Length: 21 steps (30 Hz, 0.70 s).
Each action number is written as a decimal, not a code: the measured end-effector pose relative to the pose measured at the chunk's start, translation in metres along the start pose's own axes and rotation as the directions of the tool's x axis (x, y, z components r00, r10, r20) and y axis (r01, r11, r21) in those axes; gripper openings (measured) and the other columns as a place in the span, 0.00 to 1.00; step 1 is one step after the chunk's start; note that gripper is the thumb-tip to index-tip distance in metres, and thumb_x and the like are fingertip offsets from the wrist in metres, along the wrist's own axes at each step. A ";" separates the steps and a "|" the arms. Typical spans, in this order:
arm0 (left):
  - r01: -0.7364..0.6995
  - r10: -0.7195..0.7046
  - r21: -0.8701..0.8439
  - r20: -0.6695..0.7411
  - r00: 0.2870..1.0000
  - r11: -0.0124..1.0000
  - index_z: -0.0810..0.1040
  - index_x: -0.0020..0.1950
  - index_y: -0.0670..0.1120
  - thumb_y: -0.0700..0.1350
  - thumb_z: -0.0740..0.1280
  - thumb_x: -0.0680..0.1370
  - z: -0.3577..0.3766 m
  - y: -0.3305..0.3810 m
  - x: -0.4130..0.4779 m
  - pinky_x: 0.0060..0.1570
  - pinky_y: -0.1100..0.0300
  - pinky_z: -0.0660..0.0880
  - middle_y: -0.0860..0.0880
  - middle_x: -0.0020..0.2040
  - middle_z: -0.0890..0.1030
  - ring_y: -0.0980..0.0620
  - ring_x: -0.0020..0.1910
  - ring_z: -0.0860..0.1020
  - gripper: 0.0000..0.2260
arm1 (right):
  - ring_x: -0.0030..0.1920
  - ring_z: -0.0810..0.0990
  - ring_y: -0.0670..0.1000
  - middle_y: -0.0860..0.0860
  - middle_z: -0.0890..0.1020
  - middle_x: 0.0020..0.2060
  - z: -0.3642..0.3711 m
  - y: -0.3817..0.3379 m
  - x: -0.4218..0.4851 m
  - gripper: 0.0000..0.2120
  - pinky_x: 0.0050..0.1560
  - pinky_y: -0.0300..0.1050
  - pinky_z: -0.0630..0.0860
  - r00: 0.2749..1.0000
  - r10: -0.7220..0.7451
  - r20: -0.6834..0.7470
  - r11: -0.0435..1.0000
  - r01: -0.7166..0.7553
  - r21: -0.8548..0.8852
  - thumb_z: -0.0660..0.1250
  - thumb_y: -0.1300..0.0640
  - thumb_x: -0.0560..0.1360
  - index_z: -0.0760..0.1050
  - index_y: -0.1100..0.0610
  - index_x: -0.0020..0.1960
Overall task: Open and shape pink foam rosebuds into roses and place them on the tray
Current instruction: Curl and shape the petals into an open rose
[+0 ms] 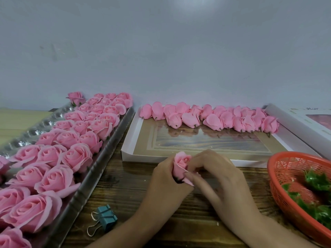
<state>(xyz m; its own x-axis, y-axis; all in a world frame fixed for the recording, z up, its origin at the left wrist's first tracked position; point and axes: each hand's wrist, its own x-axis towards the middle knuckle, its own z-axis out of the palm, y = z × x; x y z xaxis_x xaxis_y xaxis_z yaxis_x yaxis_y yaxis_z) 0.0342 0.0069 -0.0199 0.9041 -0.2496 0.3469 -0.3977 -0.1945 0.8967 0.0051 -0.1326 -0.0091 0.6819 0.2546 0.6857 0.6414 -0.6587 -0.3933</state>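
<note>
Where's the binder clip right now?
Head view, lower left of centre: the binder clip lies on the wooden table, between the tray and the left arm.

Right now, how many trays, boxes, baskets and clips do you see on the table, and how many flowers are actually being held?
Silver tray: 1
White boxes: 2 (the right one is partly out of frame)
Red basket: 1
Blue binder clip: 1
Rosebud being held: 1
Total: 6
</note>
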 end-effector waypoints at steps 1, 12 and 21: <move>0.021 -0.021 -0.006 -0.018 1.000 1.000 0.75 0.38 0.53 0.38 0.72 0.69 -0.001 0.000 0.000 0.36 0.72 0.70 0.58 0.32 0.79 0.63 0.34 0.77 0.11 | 0.45 0.76 0.43 0.42 0.77 0.41 0.000 0.003 0.001 0.07 0.48 0.43 0.71 1.000 0.003 0.015 1.000 -0.004 0.015 0.64 0.50 0.78 0.76 0.51 0.44; 0.089 -0.089 -0.006 0.013 0.996 0.996 0.73 0.28 0.47 0.40 0.69 0.64 -0.002 0.002 0.001 0.29 0.73 0.71 0.55 0.25 0.78 0.61 0.28 0.78 0.07 | 0.46 0.77 0.45 0.42 0.77 0.43 -0.001 0.007 0.002 0.03 0.47 0.45 0.72 0.999 -0.039 0.020 0.994 0.037 0.102 0.64 0.49 0.79 0.75 0.48 0.48; -0.016 0.017 -0.010 0.056 0.998 1.000 0.77 0.33 0.59 0.49 0.69 0.67 0.004 -0.001 -0.001 0.36 0.73 0.70 0.62 0.31 0.78 0.67 0.33 0.75 0.06 | 0.45 0.74 0.43 0.42 0.75 0.42 -0.001 0.000 0.002 0.03 0.47 0.40 0.70 0.999 -0.044 -0.024 0.999 0.044 0.024 0.65 0.52 0.77 0.74 0.51 0.46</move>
<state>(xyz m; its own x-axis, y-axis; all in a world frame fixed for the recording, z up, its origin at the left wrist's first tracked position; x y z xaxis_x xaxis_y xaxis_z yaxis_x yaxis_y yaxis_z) 0.0331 0.0040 -0.0225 0.8872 -0.3051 0.3461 -0.4107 -0.1806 0.8937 0.0058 -0.1329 -0.0069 0.6448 0.2663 0.7165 0.6792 -0.6297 -0.3771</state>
